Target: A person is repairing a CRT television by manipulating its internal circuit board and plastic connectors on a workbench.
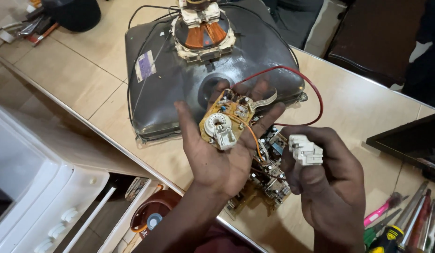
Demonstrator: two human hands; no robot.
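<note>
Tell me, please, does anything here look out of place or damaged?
Yes. A picture tube lies face down on the table with no cabinet. The left hand holds a small circuit board trailing wires, the right hand grips a white plastic part, and a larger board lies loose beneath.

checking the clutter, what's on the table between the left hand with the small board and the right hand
In the head view, a larger circuit board lies between the left hand and right hand.

One picture tube (180, 79); two circuit boards, small round (225, 119) and larger (269, 175); one white plastic part (305, 150); two hands, left (217, 145), right (320, 182); several screwdrivers (405, 225), count unclear.
</note>
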